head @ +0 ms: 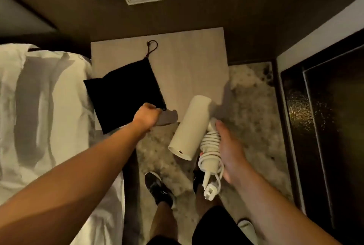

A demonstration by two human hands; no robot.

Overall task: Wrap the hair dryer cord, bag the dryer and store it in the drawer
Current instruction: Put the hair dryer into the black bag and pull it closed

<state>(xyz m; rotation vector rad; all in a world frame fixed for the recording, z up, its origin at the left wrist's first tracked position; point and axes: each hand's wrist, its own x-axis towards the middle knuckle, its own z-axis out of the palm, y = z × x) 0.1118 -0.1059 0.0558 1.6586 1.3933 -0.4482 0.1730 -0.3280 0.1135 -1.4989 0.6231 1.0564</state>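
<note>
Head view: the right hand [229,150] grips the handle of the white hair dryer [190,126], fingers curled round the cord [210,142] coiled there — the plug [209,192] dangles at the near end, the barrel points far and slightly left. The black drawstring bag [122,95] lies on the nightstand top [187,63], just left of the barrel; the left hand [146,116] pinches its near right corner. The bag's mouth seems to run along its right edge — the dryer must enter leftward, I judge.

A pale wooden nightstand [187,63] stands against a dark brown wall [216,4], between a white-sheeted bed [43,107] and mottled grey carpet [250,107], under dim warm light.
</note>
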